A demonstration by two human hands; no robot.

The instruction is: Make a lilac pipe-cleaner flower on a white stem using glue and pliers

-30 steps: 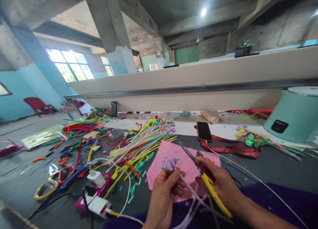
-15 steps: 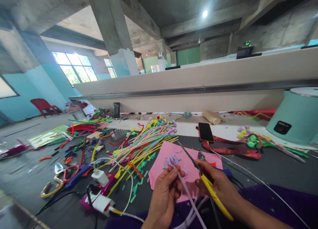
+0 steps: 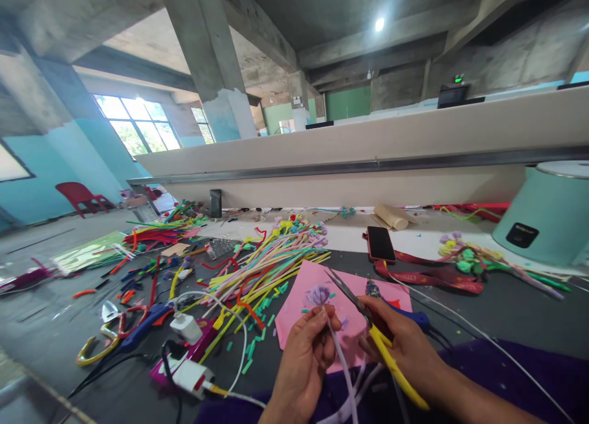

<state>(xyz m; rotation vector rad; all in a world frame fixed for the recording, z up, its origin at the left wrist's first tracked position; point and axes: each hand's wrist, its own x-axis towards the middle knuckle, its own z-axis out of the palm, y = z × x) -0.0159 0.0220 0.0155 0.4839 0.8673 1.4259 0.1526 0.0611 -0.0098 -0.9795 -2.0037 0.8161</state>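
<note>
Mint kettle [image 3: 550, 209] is being cut off by the right edge. Scissors [image 3: 379, 339], lower right of centre, are being partly hidden by the right hand [image 3: 407, 341]. Lilac stem [image 3: 340, 351] is being cropped at bottom. Lanyard [image 3: 432, 279] lettering, right, is being blurred.

Widest passage: right part of the dark tabletop [image 3: 506, 319], between the red lanyard [image 3: 427, 278] and the near edge, crossed obliquely by a white cable [image 3: 483, 337]. Far edge bounded by the upright partition [image 3: 350, 188]; far right corner occupied by the tall teal appliance [image 3: 545, 209]. Centre: narrow gap over the pink sheet [image 3: 299, 289], between the left hand [image 3: 306, 344] and the scissors [image 3: 378, 338]; nearward, lavender stems [image 3: 344, 369] obstruct it. Left: access impeded by the heaped stems [image 3: 267, 258], looped charger cable [image 3: 245, 338] and pliers [image 3: 138, 329].
</note>
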